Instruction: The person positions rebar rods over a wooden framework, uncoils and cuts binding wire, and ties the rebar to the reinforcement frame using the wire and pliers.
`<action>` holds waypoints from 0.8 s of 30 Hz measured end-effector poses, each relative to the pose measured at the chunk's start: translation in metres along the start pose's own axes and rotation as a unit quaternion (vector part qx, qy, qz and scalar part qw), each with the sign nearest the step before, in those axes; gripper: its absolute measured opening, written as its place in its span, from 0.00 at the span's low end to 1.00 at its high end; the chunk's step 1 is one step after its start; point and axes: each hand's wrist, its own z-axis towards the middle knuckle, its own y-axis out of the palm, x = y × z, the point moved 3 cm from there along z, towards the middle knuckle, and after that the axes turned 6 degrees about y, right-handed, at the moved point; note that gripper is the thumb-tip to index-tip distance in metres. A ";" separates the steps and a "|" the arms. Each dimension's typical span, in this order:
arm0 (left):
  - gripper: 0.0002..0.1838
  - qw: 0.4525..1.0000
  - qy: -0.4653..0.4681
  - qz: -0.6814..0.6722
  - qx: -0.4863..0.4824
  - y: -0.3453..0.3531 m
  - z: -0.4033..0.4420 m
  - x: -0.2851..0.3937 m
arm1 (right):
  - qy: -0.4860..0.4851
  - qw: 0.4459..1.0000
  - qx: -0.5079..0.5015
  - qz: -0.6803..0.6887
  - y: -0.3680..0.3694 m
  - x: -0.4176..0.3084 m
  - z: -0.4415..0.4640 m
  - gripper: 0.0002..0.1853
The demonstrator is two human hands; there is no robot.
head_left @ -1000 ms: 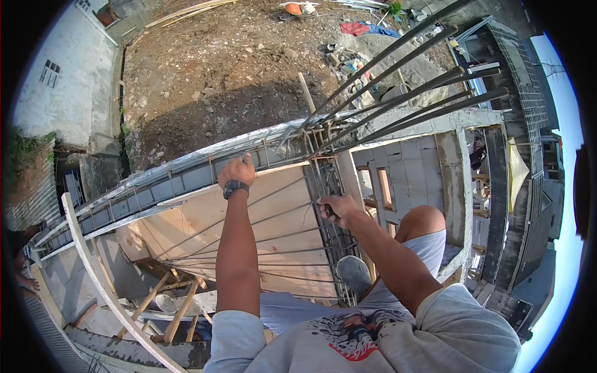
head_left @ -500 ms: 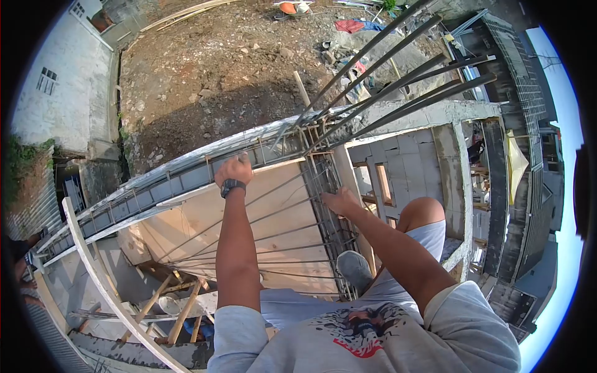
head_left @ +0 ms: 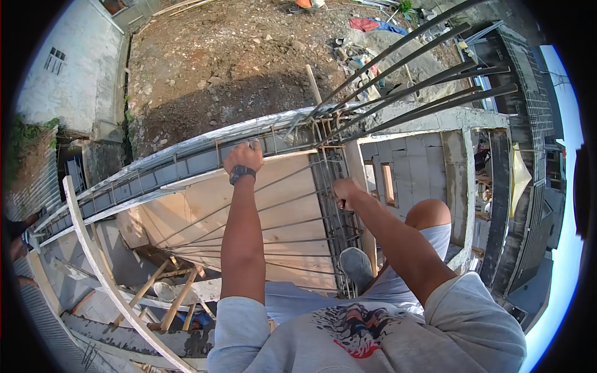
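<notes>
My left hand [head_left: 243,156], with a dark watch at its wrist, is closed at the near edge of a long formwork channel [head_left: 177,169] that has a rebar cage in it. What its fingers hold is hidden. To the right, my right hand [head_left: 349,193] is closed over a second rebar cage [head_left: 336,224], which runs toward my foot. A small dark thing shows at its fingers, too little to name. Thin bars fan across the plywood panel [head_left: 249,214] between my arms.
Thick rebars [head_left: 429,84] jut up and right from the corner where the beams meet. Beyond lies rubble ground [head_left: 205,81]. A curved plank [head_left: 102,273] and wooden props [head_left: 180,298] stand at lower left. My shoe [head_left: 356,267] is beside the right cage. Part of another person shows far left.
The whole view has shifted, with the scene sitting slightly further right. My right hand has turned a little over the cage; my left hand stays at the channel's edge.
</notes>
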 end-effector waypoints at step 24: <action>0.29 0.999 -0.016 0.024 -0.031 0.001 0.000 0.004 | 0.024 0.641 -0.487 0.593 0.003 0.027 -0.009 0.19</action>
